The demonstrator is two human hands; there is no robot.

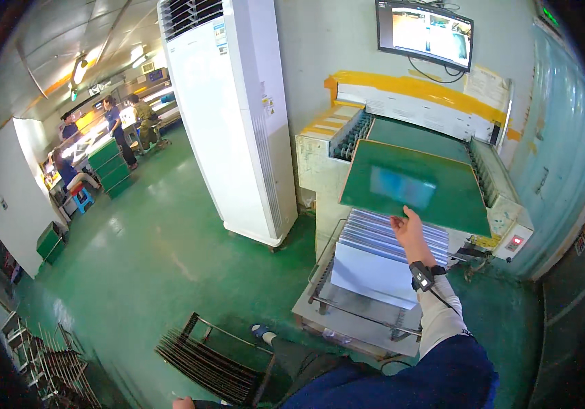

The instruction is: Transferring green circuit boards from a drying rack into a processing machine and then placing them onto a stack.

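Fingers of the right hand [408, 232] are pinched on the near edge of a big green panel [418, 187], holding it tilted up just above the machine's green bed [418, 140]. So this looks like the loading step, with the panel partway to the bed. Below it, the stack of white sheets [384, 255] sits on a wire rack [347, 310]. Next it needs levelling and squaring to the bed. The left hand [183, 403] barely shows at the bottom edge, so its grip is anyone's guess.
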